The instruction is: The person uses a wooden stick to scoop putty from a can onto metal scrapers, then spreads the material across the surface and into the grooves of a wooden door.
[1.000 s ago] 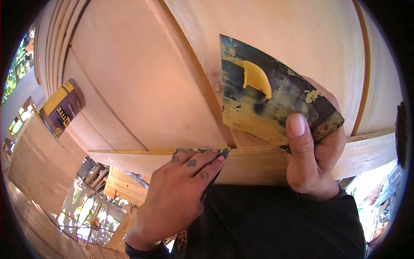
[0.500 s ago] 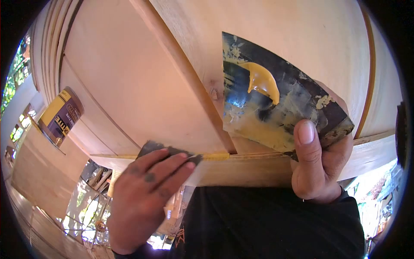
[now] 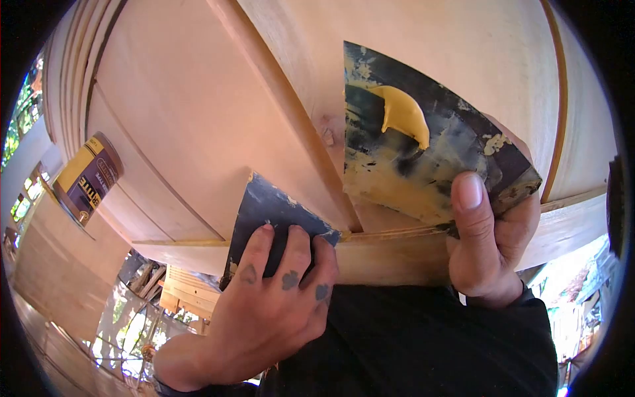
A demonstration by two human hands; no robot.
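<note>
My left hand [image 3: 274,301], with tattooed fingers laid over the front, grips a small dark flat putty scraper [image 3: 278,202]. The scraper's right corner overlaps the lower wooden edge [image 3: 397,233] of a panelled piece. My right hand [image 3: 486,245] holds a larger dark sheet [image 3: 456,119] tilted up, thumb on its front face and the other fingers behind. A glossy lump of yellow putty [image 3: 405,114] sits on that sheet, among dried, smeared patches. My left thumb is hidden.
A yellow and brown can [image 3: 89,175] stands at the left beside the pale wooden panel [image 3: 172,119]. A raised wooden strip [image 3: 284,92] runs diagonally across it. Wood pieces [image 3: 188,291] lie below left. My black shirt [image 3: 436,337] is close under the edge.
My left hand and its scraper have moved right along the edge, and the scraper has turned more upright with more of its face showing. The right hand and sheet have barely shifted.
</note>
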